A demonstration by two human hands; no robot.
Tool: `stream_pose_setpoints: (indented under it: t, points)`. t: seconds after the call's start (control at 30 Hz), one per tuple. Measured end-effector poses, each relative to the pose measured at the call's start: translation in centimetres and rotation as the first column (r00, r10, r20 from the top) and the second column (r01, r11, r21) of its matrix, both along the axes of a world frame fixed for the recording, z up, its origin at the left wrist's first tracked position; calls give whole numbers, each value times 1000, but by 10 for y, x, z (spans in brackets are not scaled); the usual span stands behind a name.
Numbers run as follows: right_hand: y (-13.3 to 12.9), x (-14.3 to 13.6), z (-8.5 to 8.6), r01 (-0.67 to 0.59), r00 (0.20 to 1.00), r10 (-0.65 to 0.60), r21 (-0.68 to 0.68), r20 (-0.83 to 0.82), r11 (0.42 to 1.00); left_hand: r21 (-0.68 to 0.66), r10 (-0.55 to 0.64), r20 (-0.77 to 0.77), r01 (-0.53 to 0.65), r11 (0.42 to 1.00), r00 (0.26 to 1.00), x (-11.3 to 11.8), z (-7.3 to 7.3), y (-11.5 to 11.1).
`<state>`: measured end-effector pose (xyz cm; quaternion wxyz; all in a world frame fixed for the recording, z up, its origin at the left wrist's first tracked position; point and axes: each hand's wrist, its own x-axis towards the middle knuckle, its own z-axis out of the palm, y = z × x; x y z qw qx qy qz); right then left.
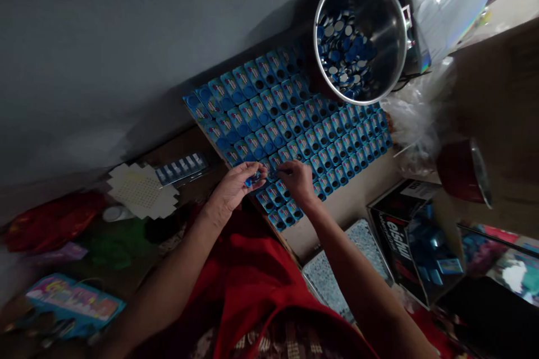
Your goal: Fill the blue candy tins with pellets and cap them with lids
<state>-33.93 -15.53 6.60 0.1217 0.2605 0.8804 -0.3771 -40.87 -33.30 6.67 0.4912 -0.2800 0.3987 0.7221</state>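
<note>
Head view: both hands meet over the near edge of a sheet of blue cards [309, 140] laid out in slanting rows. The left hand [243, 182] has its thumb and fingers closed on some small blue pieces [254, 179], too blurred to count. The right hand [295, 176] reaches in just beside it, fingertips drawn close over the cards; I cannot tell whether they are clamped on anything.

Many cards toward the far left show a blue round spot, while most toward the right show a dark one, so the step in hand looks like fitting pieces into the cards one by one. The next move probably calls for a fine pinch and a careful line-up with one round spot.

The pieces lie within the left hand's grasp, near the right fingertips and right above the cards. A metal pot [391, 28] of loose discs [345, 59] stands well apart, beyond the right hand
</note>
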Motion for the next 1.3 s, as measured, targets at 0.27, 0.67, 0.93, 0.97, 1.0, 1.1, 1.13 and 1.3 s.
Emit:
stream_pose_setpoints:
  t: [0.27,0.67,0.93,0.97,1.0,1.1,1.13,1.3]
  points:
    - [-21,-19,-5,-256,898,76,374,433,892,52,48,136,-56,997,990,-12,-11,-26]
    - [-43,-26,47,-468,880,473,258,46,845,107,27,165,-45,993,986,-3,0,-24]
    - [-71,-3,27,-596,798,599,227,61,770,153,16,257,-57,987,966,17,-10,-22]
    - [-71,2,23,-557,826,561,220,47,801,139,14,269,-53,989,963,19,-10,-23]
    - [-71,6,21,-516,853,521,209,34,831,123,11,279,-47,991,960,21,-10,-23]
    - [-70,14,20,-425,903,429,127,-4,896,104,-2,291,-29,994,957,28,-11,-24]
    - [-70,15,22,-389,919,392,79,-27,918,99,-1,287,-28,995,958,31,-12,-23]
    - [-65,26,27,44,995,-68,-284,-78,958,51,36,224,-48,998,974,44,-18,-27]
